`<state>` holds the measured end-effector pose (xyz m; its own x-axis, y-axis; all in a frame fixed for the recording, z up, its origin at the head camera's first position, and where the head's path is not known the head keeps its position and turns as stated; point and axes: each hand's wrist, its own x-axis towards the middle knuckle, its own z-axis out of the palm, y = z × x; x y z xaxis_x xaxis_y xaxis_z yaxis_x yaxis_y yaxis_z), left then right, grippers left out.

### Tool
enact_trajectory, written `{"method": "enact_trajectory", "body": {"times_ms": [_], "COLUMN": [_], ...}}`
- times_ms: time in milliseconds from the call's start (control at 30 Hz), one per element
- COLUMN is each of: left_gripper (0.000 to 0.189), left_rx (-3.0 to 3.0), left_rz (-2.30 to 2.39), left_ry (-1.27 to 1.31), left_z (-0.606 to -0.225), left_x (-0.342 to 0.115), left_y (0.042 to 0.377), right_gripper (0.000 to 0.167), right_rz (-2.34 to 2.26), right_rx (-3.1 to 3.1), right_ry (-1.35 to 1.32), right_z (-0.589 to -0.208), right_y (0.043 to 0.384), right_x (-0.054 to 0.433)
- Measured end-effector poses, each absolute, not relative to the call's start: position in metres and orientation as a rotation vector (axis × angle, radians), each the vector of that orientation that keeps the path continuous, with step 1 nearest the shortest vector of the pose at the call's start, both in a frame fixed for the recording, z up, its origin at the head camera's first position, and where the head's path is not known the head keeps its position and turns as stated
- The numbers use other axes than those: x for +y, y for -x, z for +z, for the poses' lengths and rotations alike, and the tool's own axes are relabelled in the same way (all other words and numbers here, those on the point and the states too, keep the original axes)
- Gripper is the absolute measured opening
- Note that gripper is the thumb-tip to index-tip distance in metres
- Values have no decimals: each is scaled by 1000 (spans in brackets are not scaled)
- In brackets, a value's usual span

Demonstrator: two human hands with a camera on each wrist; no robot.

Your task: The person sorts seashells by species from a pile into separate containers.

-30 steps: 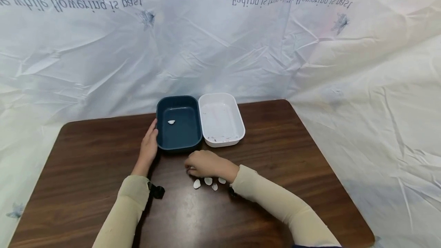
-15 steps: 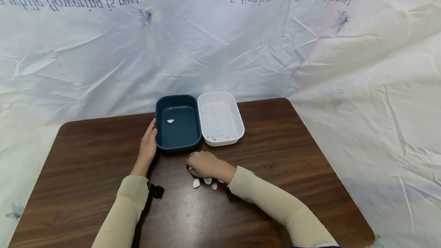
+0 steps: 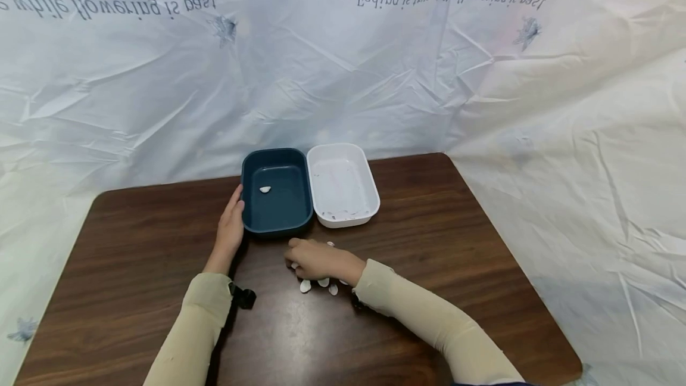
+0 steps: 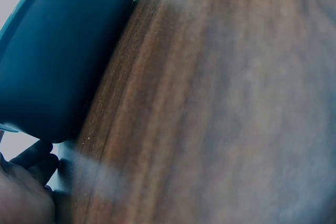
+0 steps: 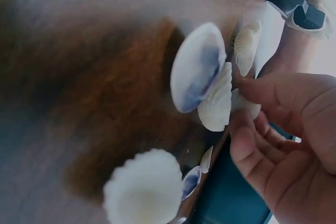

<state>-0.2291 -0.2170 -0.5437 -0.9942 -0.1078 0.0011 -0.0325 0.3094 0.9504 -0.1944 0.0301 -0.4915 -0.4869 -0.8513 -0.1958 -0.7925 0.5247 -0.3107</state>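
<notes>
Brown table (image 3: 161, 231) with wood grain, seen from above. Nearest, two pale sleeves (image 3: 184, 320) reach in from the near edge. Four near shells (image 3: 305, 286) lie on the near side of the right hand (image 3: 317, 260); the leftmost has its long axis running roughly near to far. Right hand: thumb and index finger pinch a white shell (image 5: 247, 104). It is at the table, though whether it touches the wood cannot be told; the fingers cover much of it, so its long axis is uncertain. Compared with half a second ago, this hand has shifted slightly leftward, and a far shell (image 3: 330, 243), then hidden, shows beyond it. In the right wrist view, a purple-lined shell (image 5: 198, 66) turns its hollow to the camera, long axis steep, beside a ribbed shell (image 5: 216, 106). Left hand (image 3: 230, 228): fingers extended against the left wall of the blue bin (image 3: 278, 213), position unchanged. One small shell (image 3: 265, 189) lies inside, long axis crosswise. White bin (image 3: 343, 189): just right of the blue one, both longest near to far. Behind hangs a creased sheet (image 3: 321, 88) with inverted lettering.
</notes>
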Motion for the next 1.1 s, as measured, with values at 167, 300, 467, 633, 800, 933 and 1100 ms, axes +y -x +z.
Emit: {"method": "enact_trajectory", "body": {"times_ms": [167,300,467,633,800,933,1100], "left_gripper": [57,57,56,57,57,57,56], "left_rx": [-2482,-2475,-2481,-2480,-2488,-2496,-2497], "left_rz": [-1802,-1814,-1826,-1810,-1816,-1824,-1827], "left_ry": [-123,-124,-130,-138,-142,-151,-141], "left_z": [-544,-544,-544,-544,-544,-544,-544], "left_x": [-217,-218,-218,-217,-218,-218,-218], "left_y": [230,229,227,228,229,226,226], "right_gripper": [11,15,21,20,5,26,25], "right_rz": [-337,-408,-441,-444,-477,-487,-510], "right_rx": [2416,2376,2346,2384,2359,2322,2334], "right_ry": [1445,1475,1476,1499,1529,1557,1556], "right_z": [-491,-490,-489,-483,-467,-454,-438], "right_y": [196,197,197,199,205,215,227], "right_x": [33,34,33,32,32,29,26]}}
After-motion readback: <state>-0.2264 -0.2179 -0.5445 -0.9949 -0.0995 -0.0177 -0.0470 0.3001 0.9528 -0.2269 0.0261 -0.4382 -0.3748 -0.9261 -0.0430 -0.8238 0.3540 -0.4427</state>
